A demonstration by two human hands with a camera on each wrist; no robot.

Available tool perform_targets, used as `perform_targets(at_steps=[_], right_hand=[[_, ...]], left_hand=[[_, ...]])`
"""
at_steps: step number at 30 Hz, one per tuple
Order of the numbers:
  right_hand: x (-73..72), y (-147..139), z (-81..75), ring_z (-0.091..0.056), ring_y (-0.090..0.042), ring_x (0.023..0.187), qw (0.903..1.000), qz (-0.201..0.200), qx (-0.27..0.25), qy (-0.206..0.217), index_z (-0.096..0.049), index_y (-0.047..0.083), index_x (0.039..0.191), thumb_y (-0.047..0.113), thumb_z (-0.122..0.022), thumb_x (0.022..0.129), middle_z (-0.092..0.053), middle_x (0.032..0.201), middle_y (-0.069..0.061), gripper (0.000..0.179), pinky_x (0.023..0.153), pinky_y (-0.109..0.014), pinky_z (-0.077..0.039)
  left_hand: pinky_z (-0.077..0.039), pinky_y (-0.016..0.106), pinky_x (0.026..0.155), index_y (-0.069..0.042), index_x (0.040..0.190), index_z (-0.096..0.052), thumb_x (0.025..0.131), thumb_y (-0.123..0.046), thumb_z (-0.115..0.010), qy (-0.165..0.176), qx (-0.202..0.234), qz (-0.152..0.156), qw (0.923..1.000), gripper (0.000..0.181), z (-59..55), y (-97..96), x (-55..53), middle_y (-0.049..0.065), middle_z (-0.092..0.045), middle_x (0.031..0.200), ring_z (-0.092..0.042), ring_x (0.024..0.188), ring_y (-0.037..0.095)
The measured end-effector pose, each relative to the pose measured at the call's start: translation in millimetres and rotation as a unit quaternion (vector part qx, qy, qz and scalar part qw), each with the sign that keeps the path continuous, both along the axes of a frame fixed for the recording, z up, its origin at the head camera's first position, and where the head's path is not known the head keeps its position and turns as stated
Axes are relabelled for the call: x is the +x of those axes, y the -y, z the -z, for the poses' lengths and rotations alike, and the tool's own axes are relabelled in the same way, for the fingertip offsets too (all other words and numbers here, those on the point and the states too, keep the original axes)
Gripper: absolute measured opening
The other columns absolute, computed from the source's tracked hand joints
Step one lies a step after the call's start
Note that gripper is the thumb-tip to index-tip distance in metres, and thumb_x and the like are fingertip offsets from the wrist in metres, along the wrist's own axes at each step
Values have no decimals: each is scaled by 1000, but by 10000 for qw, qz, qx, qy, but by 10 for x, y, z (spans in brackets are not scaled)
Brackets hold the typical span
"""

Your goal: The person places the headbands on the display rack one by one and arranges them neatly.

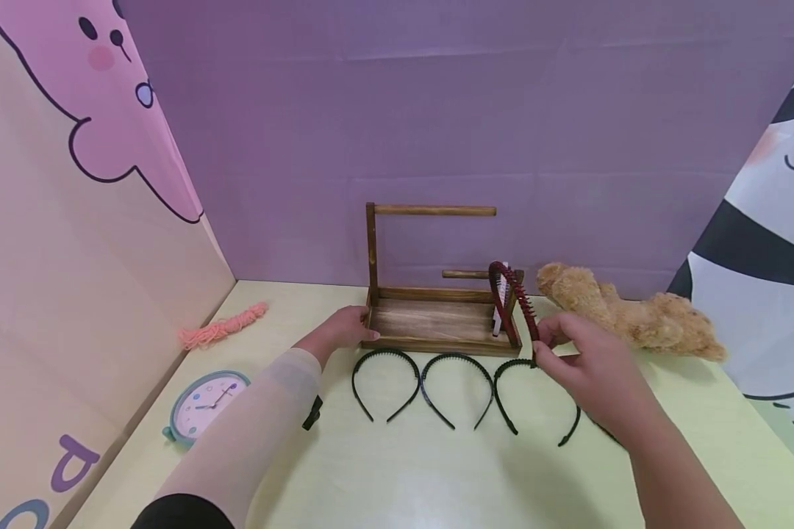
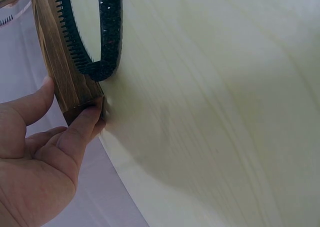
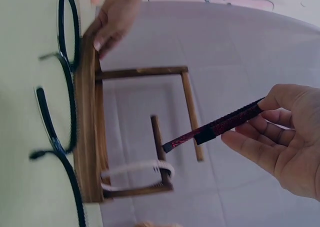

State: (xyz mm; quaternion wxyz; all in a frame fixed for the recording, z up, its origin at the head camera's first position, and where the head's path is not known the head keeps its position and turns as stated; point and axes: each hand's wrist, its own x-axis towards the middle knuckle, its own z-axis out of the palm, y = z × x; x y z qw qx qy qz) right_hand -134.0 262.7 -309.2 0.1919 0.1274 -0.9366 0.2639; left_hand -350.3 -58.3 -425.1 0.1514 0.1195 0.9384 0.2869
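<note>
A brown wooden rack (image 1: 437, 342) has a tray base, a tall bar at the left and a low bar at the right. My left hand (image 1: 345, 328) grips its left end, with thumb and fingers at the wooden corner in the left wrist view. A dark red toothed headband (image 1: 528, 308) is pinched by its ends in my right hand (image 1: 585, 367). Its curved part is raised beside the low bar, overlapping it in the head view. A white headband (image 3: 135, 166) hangs on that low bar. Black headbands (image 1: 456, 357) lie in a row before the rack.
A tan plush toy (image 1: 635, 316) lies right of the rack. At the left are a coral yarn bundle (image 1: 221, 327) and a round teal clock (image 1: 201, 408). A purple backdrop (image 1: 437, 132) rises behind the table, with printed panels on both sides.
</note>
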Motion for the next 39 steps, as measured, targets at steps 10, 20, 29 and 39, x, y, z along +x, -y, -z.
perform_targets(at_steps=[10,20,29,39], right_hand=[[-308,340,217,-57,-15,92,9960,-483,-706,271,-60,13,102,15,-61,96,-61,95,0,6,75,-28,-59],[-742,556,560,-60,-21,98,9911,-444,-1171,442,-64,14,108,20,-62,97,-62,101,-3,13,80,-39,-59],[-1082,579,784,-60,-25,106,9898,-147,-1344,440,-62,10,111,24,-59,99,-62,112,-8,19,86,-45,-57],[-1301,472,978,-59,-30,111,9881,316,-1415,515,-61,7,116,23,-58,100,-62,117,-11,24,89,-48,-53]], left_hand=[[-33,45,117,-3,152,-34,94,-28,-67,-39,56,26,10000,71,36,24,-12,16,-41,153,-36,142,32],[-32,45,117,-2,152,-33,94,-27,-68,0,165,26,9999,72,71,35,-19,16,-41,153,-36,143,32],[-33,44,117,-2,152,-33,94,-28,-67,8,119,27,9999,72,27,18,1,16,-42,153,-36,143,32],[-31,44,118,-1,152,-33,95,-28,-66,-26,116,32,9999,71,-19,14,24,16,-40,154,-34,144,32]])
